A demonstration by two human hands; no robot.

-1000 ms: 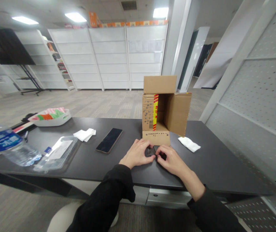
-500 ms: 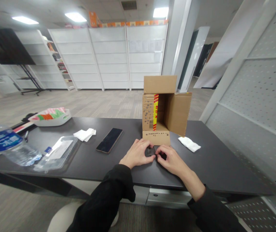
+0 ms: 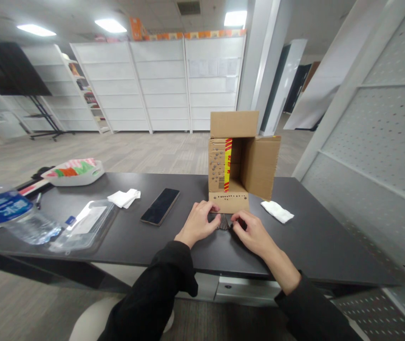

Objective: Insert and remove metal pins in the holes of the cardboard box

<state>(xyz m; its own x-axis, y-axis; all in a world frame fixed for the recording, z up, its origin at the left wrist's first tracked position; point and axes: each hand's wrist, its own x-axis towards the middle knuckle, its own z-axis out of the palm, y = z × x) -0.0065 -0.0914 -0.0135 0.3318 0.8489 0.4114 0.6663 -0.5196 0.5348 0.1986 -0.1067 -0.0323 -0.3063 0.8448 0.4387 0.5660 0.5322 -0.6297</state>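
Note:
A small row of thin dark metal rods (image 3: 224,221), like screws or nails, lies side by side on the dark table between my hands. On its left, my left hand (image 3: 198,222) is open, thumb and forefinger apart, with the thumb tip beside the rods. My right hand (image 3: 254,232) is at the row's right end, its thumb and forefinger pinched together; what is between them is too small to make out. Just behind stands an open cardboard box (image 3: 217,166) on its side, its front flap (image 3: 229,203) lying towards me with a line of small dark holes or dots.
A white folded tissue (image 3: 277,211) lies right of the box. Leftward are a phone (image 3: 160,206), more tissues (image 3: 124,198), a clear plastic case (image 3: 85,225), a water bottle (image 3: 11,208) and a white tray (image 3: 78,178) with colourful contents. A perforated panel (image 3: 380,142) borders the right side.
My left hand has drawn back slightly to the left, its thumb and forefinger no longer around the rods. More of the row shows, and the rods look slightly fanned. My right hand has barely moved.

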